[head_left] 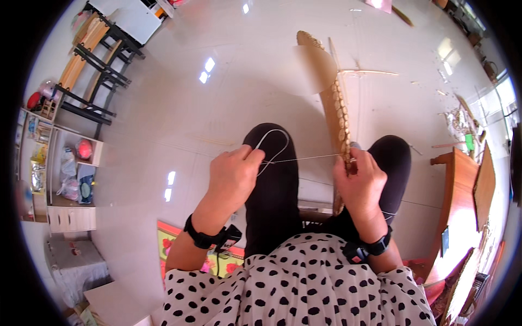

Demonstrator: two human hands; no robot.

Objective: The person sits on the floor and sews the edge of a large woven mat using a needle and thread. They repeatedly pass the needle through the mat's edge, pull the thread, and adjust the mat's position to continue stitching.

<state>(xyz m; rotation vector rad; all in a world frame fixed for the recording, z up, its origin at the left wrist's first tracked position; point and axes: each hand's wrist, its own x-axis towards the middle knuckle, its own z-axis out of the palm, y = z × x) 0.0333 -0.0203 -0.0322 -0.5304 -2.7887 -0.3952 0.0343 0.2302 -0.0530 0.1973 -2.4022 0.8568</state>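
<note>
My left hand (pixel 231 176) is closed in a pinch on a thin pale string (pixel 304 158), above my left knee. A loop of the string stands up past my fingertips. From there the string runs taut to the right, up to the edge of a long, narrow tan piece (pixel 329 111) with a braided, knobbly rim. My right hand (pixel 360 182) is closed around that rim near its lower end, between my knees. The piece stands out away from me, seen nearly edge-on. A blurred patch covers part of its far end. My right fingertips are partly hidden.
Thin sticks (pixel 370 71) and scraps lie on the shiny tiled floor (pixel 217 108). A wooden bench with a black frame (pixel 95 65) and open shelves (pixel 76 163) stand at left. On the right is a brown wooden furniture piece (pixel 448 212). A flowered mat (pixel 168 239) lies at lower left.
</note>
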